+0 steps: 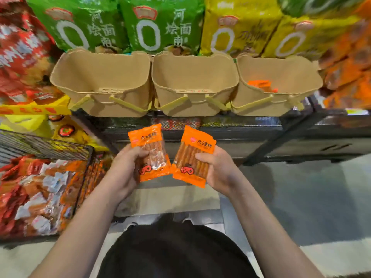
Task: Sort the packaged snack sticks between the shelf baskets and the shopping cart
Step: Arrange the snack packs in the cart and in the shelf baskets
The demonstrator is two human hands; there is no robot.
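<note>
Hands grip one orange snack-stick packet each: left hand holds left packet, right hand holds right packet, tan baskets at twelve o'clock.

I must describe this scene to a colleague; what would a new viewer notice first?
First, two orange snack-stick packets at centre: the left hand holds one packet, the right hand the other. Behind them stand three tan plastic baskets on the shelf; the rightmost basket holds orange packets.
</note>
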